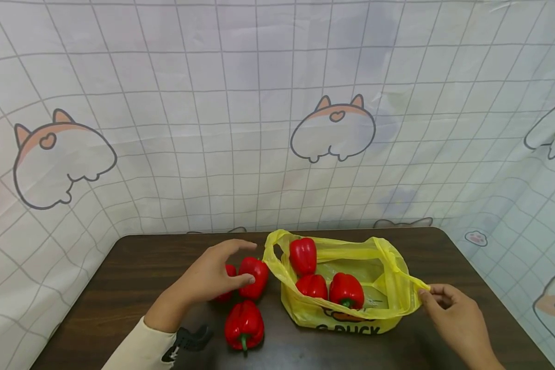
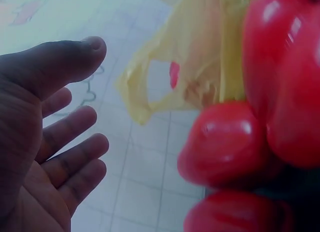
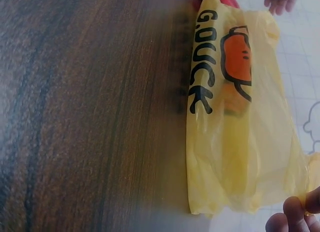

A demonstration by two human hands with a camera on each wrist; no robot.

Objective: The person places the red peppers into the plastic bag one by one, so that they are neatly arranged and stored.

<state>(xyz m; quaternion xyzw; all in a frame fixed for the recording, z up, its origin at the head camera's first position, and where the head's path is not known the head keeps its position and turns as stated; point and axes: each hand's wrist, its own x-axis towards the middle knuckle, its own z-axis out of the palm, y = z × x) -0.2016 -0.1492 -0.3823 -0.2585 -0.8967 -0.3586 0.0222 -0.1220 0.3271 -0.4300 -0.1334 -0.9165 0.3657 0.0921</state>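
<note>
Dark table (image 1: 139, 262) bears peppers (image 1: 244, 324), bag (image 1: 305, 314) — gridded cloth (image 1: 240, 133) behind.

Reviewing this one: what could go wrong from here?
The yellow bag might sag shut if the right hand loses its pinch on the edge. The left hand could nudge the closely grouped peppers outside and set one rolling. The farthest pepper inside, near the bag's left edge, might topple if the bag is tugged.

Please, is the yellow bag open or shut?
The bag is open: in the head view it gapes, showing three red peppers inside.
</note>
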